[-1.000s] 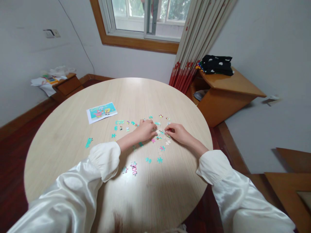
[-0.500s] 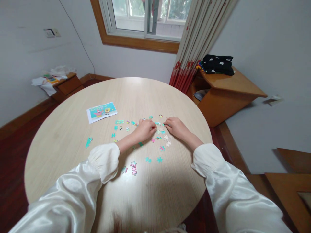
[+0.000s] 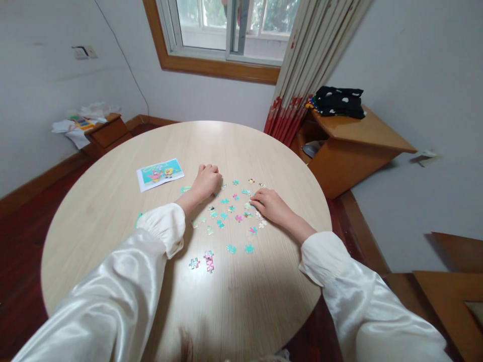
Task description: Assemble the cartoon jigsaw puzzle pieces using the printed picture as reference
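Loose jigsaw puzzle pieces, mostly teal with some pink and white, lie across the middle of the round table [image 3: 241, 301]. My left hand [image 3: 206, 182] is closed at the far left side of the pieces, fingers curled down and whatever they hold hidden. On the right, my right hand [image 3: 272, 206] has thumb and fingers pinched low over the table, beside a pale puzzle piece [image 3: 247, 205]; what is in the pinch is too small to tell. Nearer me lie a joined pink pair of puzzle pieces [image 3: 209, 262] and a single teal-pink puzzle piece [image 3: 194, 263].
A printed cartoon picture [image 3: 160, 174] lies left of my left hand. Beyond the table stand a wooden cabinet [image 3: 354, 156] with black folded cloth [image 3: 339, 102], a curtain [image 3: 302, 65] and a small stand [image 3: 107, 133] with papers.
My left hand has moved left and away from me, uncovering pieces in the middle. My right hand has shifted slightly down, staying close to the same pieces.
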`<state>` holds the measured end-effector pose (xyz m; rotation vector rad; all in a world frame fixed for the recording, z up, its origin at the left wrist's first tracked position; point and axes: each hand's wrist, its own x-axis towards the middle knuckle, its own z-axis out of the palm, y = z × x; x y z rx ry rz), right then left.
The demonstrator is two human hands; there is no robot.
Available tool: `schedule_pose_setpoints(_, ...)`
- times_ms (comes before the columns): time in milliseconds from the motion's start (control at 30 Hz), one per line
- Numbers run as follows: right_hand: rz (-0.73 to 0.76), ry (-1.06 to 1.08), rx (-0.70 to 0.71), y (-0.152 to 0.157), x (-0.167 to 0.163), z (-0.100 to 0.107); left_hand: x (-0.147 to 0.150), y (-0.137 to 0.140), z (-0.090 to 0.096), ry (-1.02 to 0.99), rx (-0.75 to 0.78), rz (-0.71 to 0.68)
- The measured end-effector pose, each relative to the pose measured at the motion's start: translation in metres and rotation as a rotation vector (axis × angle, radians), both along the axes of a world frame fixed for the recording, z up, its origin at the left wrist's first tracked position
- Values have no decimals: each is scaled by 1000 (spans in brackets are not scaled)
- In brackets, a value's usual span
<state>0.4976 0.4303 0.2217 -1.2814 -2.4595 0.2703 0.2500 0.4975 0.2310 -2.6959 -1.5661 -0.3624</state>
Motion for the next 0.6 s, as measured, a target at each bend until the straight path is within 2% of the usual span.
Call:
schedule_pose_setpoints(167, -30, -3, 12, 7, -3, 11, -12, 6, -1, 42, -30, 24)
schedule_pose_setpoints(333, -104, 197, -170, 42, -28, 21, -19, 3, 2, 59, -51, 68)
schedule_pose_setpoints(433, -67, 180, -247, 63, -48, 20, -25, -4, 9, 34, -50, 107)
schedule_pose_setpoints(600, -22, 133, -234, 71, -61, 7, -37, -30, 22, 73, -85, 74)
